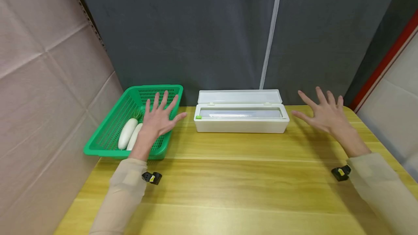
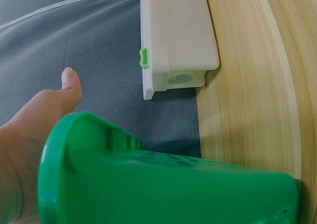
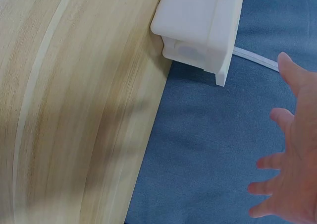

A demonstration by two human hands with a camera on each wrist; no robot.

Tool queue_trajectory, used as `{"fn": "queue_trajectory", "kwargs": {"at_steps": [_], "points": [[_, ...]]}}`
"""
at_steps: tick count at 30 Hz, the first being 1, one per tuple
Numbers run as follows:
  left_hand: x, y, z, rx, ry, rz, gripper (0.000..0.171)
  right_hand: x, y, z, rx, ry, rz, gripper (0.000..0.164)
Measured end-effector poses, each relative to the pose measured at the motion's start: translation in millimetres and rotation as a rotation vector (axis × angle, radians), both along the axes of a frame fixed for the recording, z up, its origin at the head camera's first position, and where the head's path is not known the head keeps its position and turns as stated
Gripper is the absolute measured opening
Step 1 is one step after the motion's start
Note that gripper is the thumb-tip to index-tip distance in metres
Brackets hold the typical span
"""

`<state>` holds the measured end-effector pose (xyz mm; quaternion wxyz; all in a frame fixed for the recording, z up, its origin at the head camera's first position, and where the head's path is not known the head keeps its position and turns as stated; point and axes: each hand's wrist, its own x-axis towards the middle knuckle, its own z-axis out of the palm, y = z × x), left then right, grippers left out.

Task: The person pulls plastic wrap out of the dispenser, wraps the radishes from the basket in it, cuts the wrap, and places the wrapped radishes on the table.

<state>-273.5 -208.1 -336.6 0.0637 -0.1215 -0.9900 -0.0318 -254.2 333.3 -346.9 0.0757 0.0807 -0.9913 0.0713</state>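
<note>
My left hand (image 1: 159,119) hovers over the right side of a green plastic basket (image 1: 98,148), its fingers spread and holding nothing. Inside the basket lie two long white radishes (image 1: 127,134) with green stem ends, one partly hidden behind my wrist. To the right of a white cling film box (image 1: 241,125), my right hand (image 1: 326,115) is held up with fingers spread, also holding nothing. The box's lid (image 1: 240,96) is flipped up at the back, and a roll of clear film (image 1: 241,113) shows within. A small green slider (image 2: 144,58) sits at the box's left end.
Everything stands on a wooden table (image 1: 235,184). A dark grey curtain (image 1: 196,39) hangs behind its back edge. Pale cloth walls (image 1: 49,93) rise at left and right, with a red strip (image 1: 385,64) along the right one.
</note>
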Motion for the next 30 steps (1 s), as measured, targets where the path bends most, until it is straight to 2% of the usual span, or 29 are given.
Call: {"fn": "queue_trajectory", "kwargs": {"at_steps": [21, 30], "points": [[4.6, -6.3, 2.5, -0.030, -0.009, 0.002, 0.083, 3.6, 0.4, -2.2, -0.037, -0.012, 0.025, 0.086], [5.5, -6.4, 1.5, -0.008, -0.004, 0.005, 0.082, 1.6, -3.2, -1.6, -0.041, -0.021, 0.035, 0.085]]}}
